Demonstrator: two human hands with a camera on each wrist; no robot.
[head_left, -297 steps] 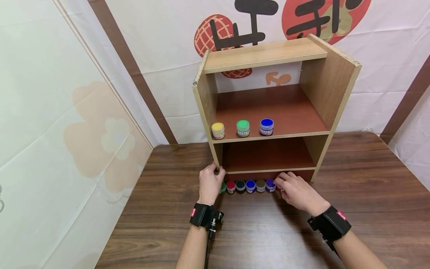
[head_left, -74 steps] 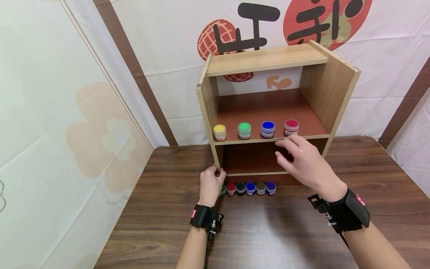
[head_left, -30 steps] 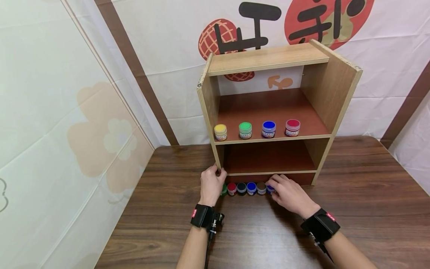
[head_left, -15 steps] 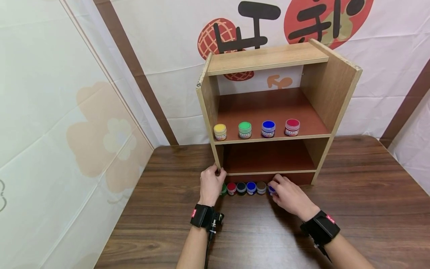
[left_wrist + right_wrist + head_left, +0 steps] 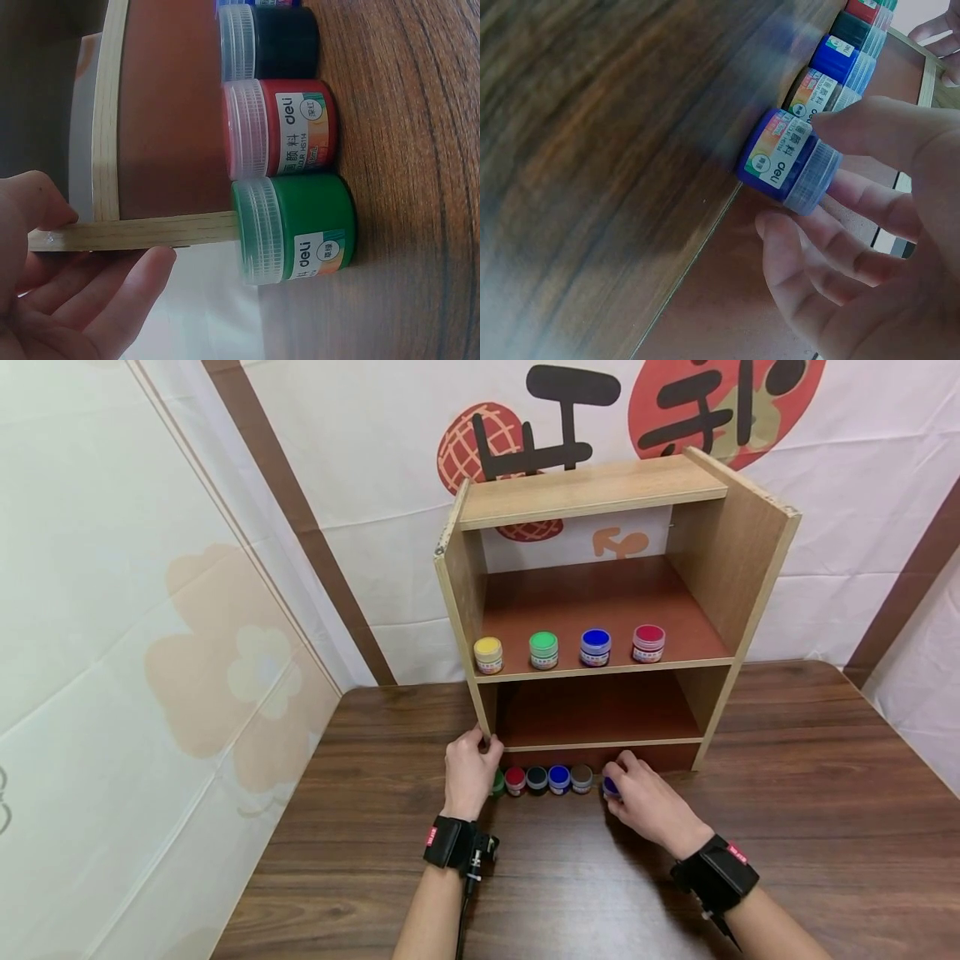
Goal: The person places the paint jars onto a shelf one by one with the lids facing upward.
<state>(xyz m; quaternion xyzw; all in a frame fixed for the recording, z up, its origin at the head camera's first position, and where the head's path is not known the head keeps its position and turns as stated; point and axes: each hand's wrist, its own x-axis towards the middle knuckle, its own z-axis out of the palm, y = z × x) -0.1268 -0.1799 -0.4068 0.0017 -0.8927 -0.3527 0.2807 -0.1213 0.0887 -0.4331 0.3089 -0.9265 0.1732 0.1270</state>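
My left hand (image 5: 470,770) grips the front edge of the wooden shelf unit's left side panel (image 5: 180,231), thumb on one side and fingers on the other. Thumb and fingers of my right hand (image 5: 651,802) are round a violet-blue paint jar (image 5: 787,160) at the right end of the front row. Left of it stand a brown jar (image 5: 581,779), a blue jar (image 5: 558,779), a black jar (image 5: 537,779), a red jar (image 5: 281,129) and a green jar (image 5: 296,229). The left hand partly hides the green one in the head view.
On the shelf unit's upper board (image 5: 577,593) stand a yellow jar (image 5: 488,656), a green-lidded jar (image 5: 543,650), a blue-lidded jar (image 5: 596,647) and a red-lidded jar (image 5: 648,643). A lower compartment (image 5: 600,710) opens beneath. The wooden table (image 5: 360,860) meets fabric walls behind and left.
Since the oldest frame, a red jar has gone from the row's right end to the upper board. My right hand then returned and shifted the violet-blue jar slightly right. The left hand stayed.
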